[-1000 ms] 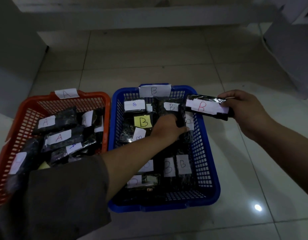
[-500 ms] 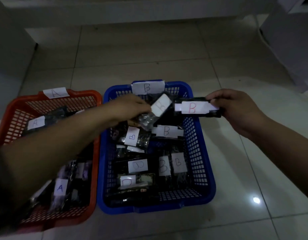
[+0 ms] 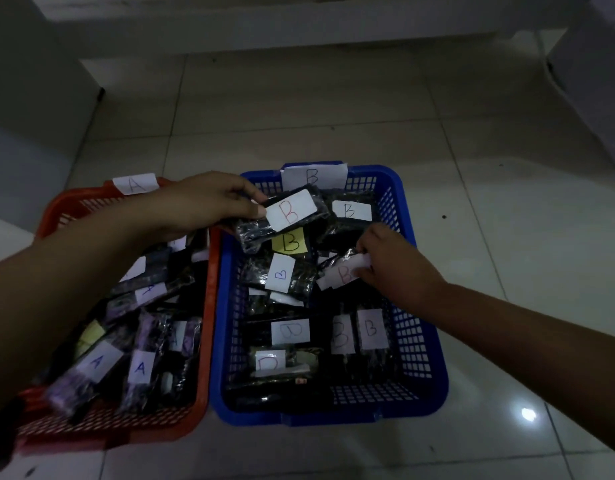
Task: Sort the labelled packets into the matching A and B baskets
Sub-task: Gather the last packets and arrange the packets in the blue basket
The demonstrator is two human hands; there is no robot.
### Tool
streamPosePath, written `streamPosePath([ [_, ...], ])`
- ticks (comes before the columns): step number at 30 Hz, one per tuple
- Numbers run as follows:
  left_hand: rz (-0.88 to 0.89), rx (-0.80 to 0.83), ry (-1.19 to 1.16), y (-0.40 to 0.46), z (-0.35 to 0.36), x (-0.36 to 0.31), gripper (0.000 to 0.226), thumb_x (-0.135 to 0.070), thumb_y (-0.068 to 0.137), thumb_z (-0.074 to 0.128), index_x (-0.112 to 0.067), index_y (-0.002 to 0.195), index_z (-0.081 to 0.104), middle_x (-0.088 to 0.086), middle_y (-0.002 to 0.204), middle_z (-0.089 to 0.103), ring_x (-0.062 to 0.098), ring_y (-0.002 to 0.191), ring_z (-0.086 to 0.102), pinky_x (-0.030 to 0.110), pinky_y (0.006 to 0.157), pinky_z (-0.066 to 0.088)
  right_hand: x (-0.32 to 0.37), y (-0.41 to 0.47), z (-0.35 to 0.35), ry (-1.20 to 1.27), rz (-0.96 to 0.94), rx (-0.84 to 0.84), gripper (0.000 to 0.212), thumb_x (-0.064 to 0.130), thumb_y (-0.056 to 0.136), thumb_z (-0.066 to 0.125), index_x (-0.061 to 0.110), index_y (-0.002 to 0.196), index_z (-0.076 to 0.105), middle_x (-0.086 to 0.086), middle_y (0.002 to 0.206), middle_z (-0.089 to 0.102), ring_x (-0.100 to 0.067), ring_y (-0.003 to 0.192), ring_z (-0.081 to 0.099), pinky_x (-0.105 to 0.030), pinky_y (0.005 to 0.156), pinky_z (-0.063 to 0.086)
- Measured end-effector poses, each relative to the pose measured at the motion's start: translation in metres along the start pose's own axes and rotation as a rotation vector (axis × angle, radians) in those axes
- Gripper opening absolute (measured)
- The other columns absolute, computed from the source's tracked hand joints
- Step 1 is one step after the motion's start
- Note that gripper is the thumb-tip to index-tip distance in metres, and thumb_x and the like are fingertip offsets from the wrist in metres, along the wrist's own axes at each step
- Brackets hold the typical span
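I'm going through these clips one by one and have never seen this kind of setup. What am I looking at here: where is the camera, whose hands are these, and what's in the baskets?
There is no machine here. The camera is worn on a person's head and looks down at their own two bare hands, so the single view shows what they see.

On a tiled floor two plastic baskets stand side by side: an orange basket tagged A and a blue basket tagged B. Both hold dark shiny packets with paper labels, A labels in the orange one and B labels in the blue one.

The left hand holds a packet with a red B label over the far end of the blue basket. The right hand reaches into the blue basket, its fingers on another red B packet lying there. The lighting is dim, so finer details are hard to read.
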State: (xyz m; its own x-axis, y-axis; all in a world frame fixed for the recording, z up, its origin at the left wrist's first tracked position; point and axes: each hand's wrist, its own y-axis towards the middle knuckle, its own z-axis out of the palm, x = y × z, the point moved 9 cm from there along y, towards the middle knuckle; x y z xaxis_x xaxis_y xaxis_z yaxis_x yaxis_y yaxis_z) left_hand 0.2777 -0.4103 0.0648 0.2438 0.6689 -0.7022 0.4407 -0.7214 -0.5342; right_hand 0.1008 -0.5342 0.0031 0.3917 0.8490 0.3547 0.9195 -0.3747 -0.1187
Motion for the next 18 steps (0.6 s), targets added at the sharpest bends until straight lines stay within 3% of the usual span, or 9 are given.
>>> streamPosePath([
  [2,0.018,0.038,0.006,0.000,0.006,-0.002,0.019,-0.017,0.086,0.063,-0.020,0.105,0.064,0.001,0.102,0.070,0.015,0.095,0.066,0.028,0.086,0.054,0.005,-0.006,0.006,-0.201,-0.043,0.022,0.038,0.024,0.075,0.072,0.007,0.105,0.057,-0.011,0.112,0.052,-0.029,0.096,0.053,-0.040,0.080,0.048],
  [6,0.031,0.075,0.053,0.000,0.014,-0.003,0.022,-0.021,0.086,0.064,-0.022,0.108,0.064,-0.001,0.107,0.069,0.016,0.103,0.063,0.038,0.098,0.048,0.008,-0.007,0.014,-0.484,-0.090,0.049,0.045,0.020,0.042,0.088,0.010,0.078,0.063,-0.009,0.075,0.060,-0.025,0.068,0.059,-0.032,0.060,0.050],
  [9,0.036,0.086,0.042,0.001,0.018,-0.004,0.022,-0.019,0.086,0.064,-0.020,0.108,0.064,0.000,0.107,0.069,0.016,0.103,0.063,0.036,0.097,0.048,0.013,-0.004,0.011,-0.616,-0.120,0.031,0.037,0.027,0.041,0.086,0.013,0.066,0.063,-0.006,0.064,0.060,-0.023,0.064,0.057,-0.032,0.066,0.045],
  [13,0.039,0.093,0.033,0.003,0.017,-0.004,0.024,-0.021,0.086,0.063,-0.021,0.109,0.063,-0.003,0.105,0.069,0.014,0.099,0.065,0.029,0.091,0.049,0.012,-0.007,0.008,-0.681,-0.123,-0.022,0.028,0.029,0.053,0.080,0.011,0.066,0.064,-0.006,0.066,0.063,-0.026,0.079,0.057,-0.040,0.084,0.031],
  [16,0.042,0.106,0.047,0.004,0.019,0.000,0.024,-0.023,0.084,0.065,-0.023,0.108,0.064,-0.003,0.105,0.070,0.014,0.101,0.065,0.035,0.096,0.048,0.010,-0.010,0.002,-0.659,-0.116,-0.053,0.034,0.034,0.059,0.077,0.010,0.078,0.063,-0.007,0.077,0.063,-0.027,0.087,0.056,-0.044,0.088,0.033],
  [18,0.044,0.125,0.047,0.004,0.022,0.003,0.022,-0.022,0.084,0.066,-0.022,0.106,0.065,-0.003,0.105,0.070,0.013,0.100,0.065,0.034,0.096,0.049,0.015,-0.011,0.006,-0.597,-0.220,-0.013,0.041,0.037,0.063,0.073,0.014,0.095,0.062,-0.005,0.095,0.063,-0.026,0.096,0.056,-0.043,0.087,0.040],
])
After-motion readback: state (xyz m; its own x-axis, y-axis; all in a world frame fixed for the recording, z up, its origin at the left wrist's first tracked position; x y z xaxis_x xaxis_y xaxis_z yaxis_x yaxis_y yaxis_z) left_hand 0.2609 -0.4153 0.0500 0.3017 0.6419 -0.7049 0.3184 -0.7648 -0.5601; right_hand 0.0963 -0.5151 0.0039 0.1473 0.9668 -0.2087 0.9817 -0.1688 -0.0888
